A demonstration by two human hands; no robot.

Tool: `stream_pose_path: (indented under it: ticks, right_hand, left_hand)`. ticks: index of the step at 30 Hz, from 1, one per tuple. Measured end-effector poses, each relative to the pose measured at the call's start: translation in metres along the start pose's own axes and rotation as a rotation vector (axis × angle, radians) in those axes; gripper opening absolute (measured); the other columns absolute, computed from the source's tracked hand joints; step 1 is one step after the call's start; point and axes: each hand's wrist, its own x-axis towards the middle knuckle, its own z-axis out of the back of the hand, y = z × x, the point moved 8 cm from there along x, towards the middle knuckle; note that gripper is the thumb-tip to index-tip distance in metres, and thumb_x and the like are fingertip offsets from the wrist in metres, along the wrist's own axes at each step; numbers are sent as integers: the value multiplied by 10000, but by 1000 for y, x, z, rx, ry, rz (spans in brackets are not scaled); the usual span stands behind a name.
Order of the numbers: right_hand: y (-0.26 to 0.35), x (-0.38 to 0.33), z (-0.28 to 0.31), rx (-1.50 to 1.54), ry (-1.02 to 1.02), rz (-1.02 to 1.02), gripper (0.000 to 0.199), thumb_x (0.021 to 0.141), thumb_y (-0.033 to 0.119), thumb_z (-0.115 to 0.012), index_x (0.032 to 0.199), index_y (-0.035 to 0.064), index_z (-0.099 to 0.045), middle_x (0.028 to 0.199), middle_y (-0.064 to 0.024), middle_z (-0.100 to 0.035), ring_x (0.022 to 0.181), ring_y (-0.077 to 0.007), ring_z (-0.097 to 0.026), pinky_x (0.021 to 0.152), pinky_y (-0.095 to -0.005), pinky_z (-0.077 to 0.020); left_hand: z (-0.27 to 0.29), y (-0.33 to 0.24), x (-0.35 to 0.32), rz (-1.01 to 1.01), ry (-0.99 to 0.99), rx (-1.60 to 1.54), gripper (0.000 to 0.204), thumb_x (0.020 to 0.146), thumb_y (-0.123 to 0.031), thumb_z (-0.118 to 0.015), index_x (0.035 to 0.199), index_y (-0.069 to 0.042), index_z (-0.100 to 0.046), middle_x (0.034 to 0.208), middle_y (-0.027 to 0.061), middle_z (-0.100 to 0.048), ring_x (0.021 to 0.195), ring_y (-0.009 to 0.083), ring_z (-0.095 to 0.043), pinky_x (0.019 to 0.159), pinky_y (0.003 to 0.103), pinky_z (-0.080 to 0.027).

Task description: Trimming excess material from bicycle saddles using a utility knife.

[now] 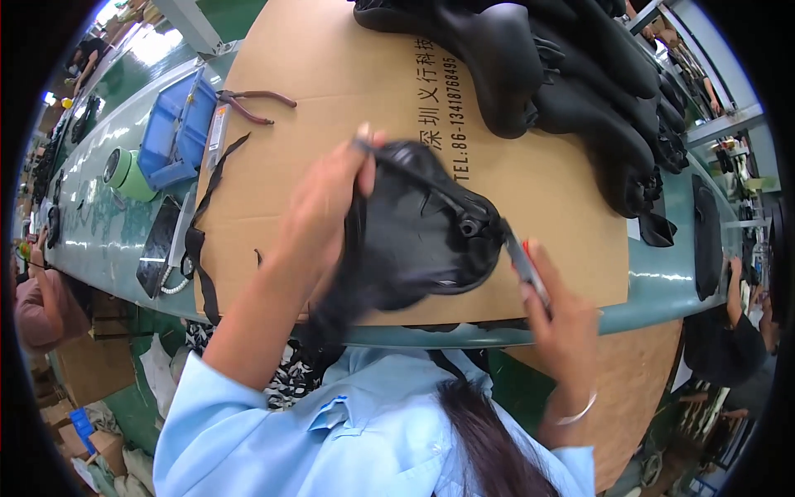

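A shiny black pouch-like piece [402, 236] with a small round knob near its right end hangs over the cardboard. My left hand [319, 199] is closed on its upper left edge, where a narrow dark strip runs along the top. Loose black material trails below that hand, smeared by motion. My right hand [556, 311] grips a slim grey tool with a red part [525, 267]. The tool's tip meets the black piece's right edge, beside the knob; its exact kind is unclear.
Printed cardboard [331, 83] covers the green table [662, 273]. Smooth black stuffed-looking shapes [505, 70] are heaped at the far right. To the left are red-handled pliers [248, 108], a blue bin [175, 128], a green container [128, 174], a phone [161, 248] and a black strip [196, 240].
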Motion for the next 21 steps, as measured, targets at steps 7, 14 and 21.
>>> stream_pose_path:
  ticks: [7, 14, 21]
  right_hand:
    - [23, 38, 0, -81, 352, 488, 537, 827, 160, -653, 1346, 213, -528, 615, -96, -580, 500, -289, -560, 516, -376, -446]
    - [42, -8, 7, -396, 317, 313, 595, 853, 193, -634, 1414, 207, -439, 521, -55, -489, 433, -252, -513, 460, -370, -399]
    - [34, -56, 5, -248, 279, -26, 586, 873, 197, -631, 1417, 135, -423, 611, -111, -587, 481, -294, -559, 451, -385, -405]
  left_hand:
    - [-47, -14, -56, -127, 485, -123, 523, 1026, -449, -319, 756, -61, -542, 707, 17, -512, 705, 121, -528, 726, 234, -426]
    - [-44, -68, 14, -192, 379, -574, 462, 1012, -377, -379, 665, -75, -422, 558, -4, -404, 459, 83, -344, 443, 257, -252]
    - [25, -141, -20, -708, -117, -847, 272, 870, -179, -440, 619, -133, -346, 577, -23, -325, 483, 79, -290, 451, 234, -240]
